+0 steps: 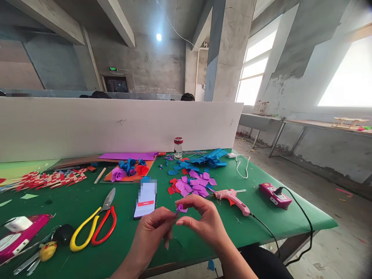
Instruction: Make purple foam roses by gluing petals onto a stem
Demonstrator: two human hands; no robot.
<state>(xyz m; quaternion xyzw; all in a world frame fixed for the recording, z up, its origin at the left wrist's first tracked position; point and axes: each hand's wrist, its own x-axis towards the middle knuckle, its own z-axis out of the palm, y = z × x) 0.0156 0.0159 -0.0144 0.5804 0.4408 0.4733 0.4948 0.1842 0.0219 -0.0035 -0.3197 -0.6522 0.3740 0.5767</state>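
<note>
The left grip (157, 224) was pinched between thumb and fingertips on the lower end of a small purple paper roll (180, 208), which stood above the tabletop (122, 209) at those fingertips. The right grip (205, 219) was partly open, its thumb and forefinger curved apart around the roll's other side; whether either touched the paper could not be told.

Just beyond the left grip lay a phone (145, 201) with its screen lit. Farther to that grip's left rested scissors (108, 201) with one yellow and one red handle, and beyond the phone sat a cluster of paper flowers (127, 166) in purple, blue and red.

Directly beyond the right grip were loose purple pieces (194, 184), with red pieces (172, 188) at their left edge and blue pieces (210, 159) behind them. A lidded jar (178, 150) stood farther out, before a white board (116, 124). To the right of the right grip lay a pink glue gun (240, 201), and well beyond that, a magenta box (274, 195) with a black plug in it.
</note>
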